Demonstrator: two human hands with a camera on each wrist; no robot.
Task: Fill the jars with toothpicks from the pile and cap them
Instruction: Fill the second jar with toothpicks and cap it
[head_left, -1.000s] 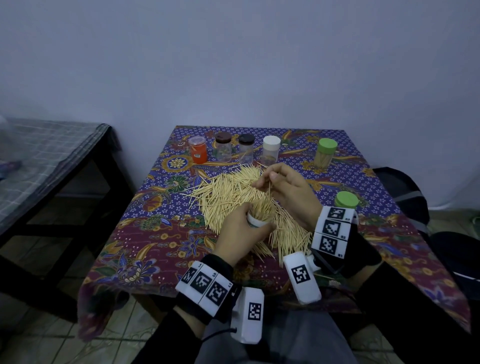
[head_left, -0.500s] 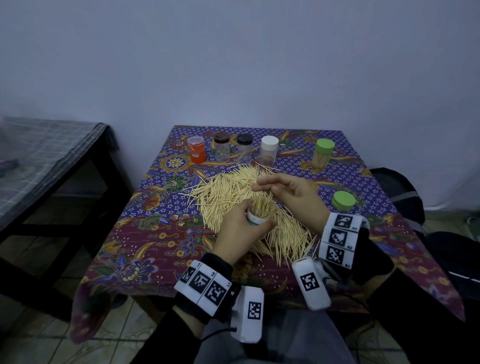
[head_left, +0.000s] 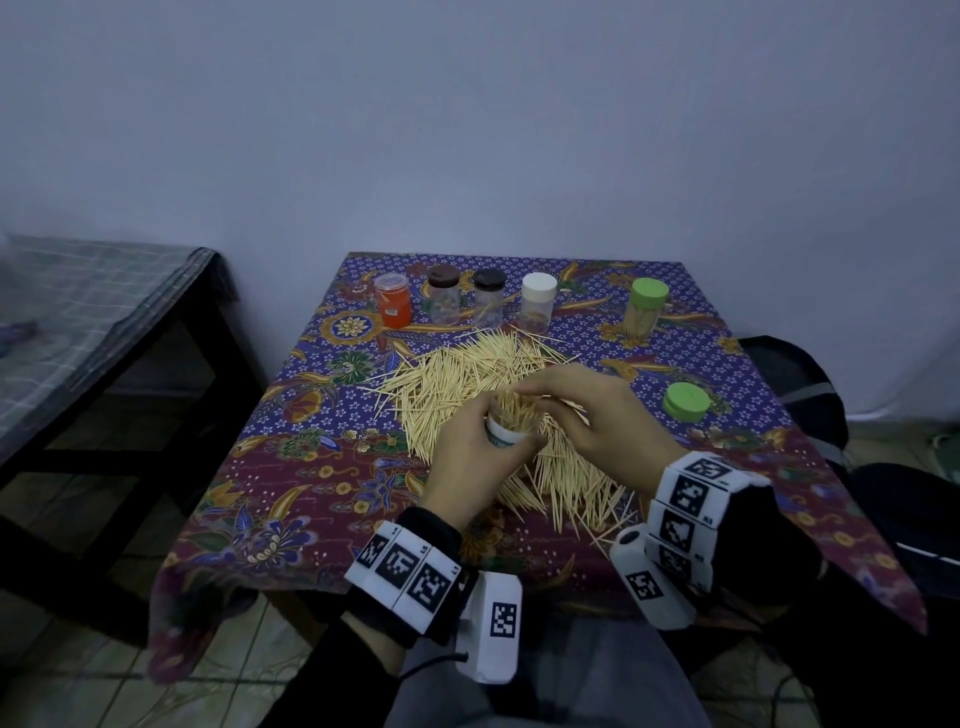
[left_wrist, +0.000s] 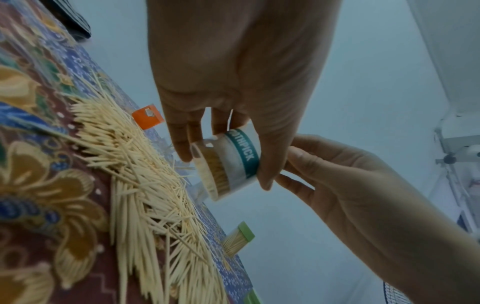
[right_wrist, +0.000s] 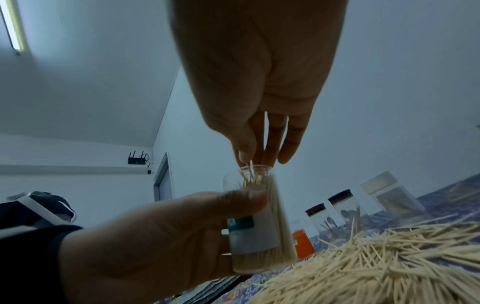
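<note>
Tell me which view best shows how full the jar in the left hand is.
The right wrist view: the jar is seen side-on, its clear wall packed with toothpicks nearly to the rim. The left wrist view shows its label and some toothpicks through the wall. In the head view the hands cover most of it, leaving only the toothpick tips.

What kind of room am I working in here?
Most likely a room in a home, not a workshop. A small table under a floral batik tablecloth stands against a plain wall, a second table with a checked cloth sits beside it, and a router hangs on the wall by a door.
</note>
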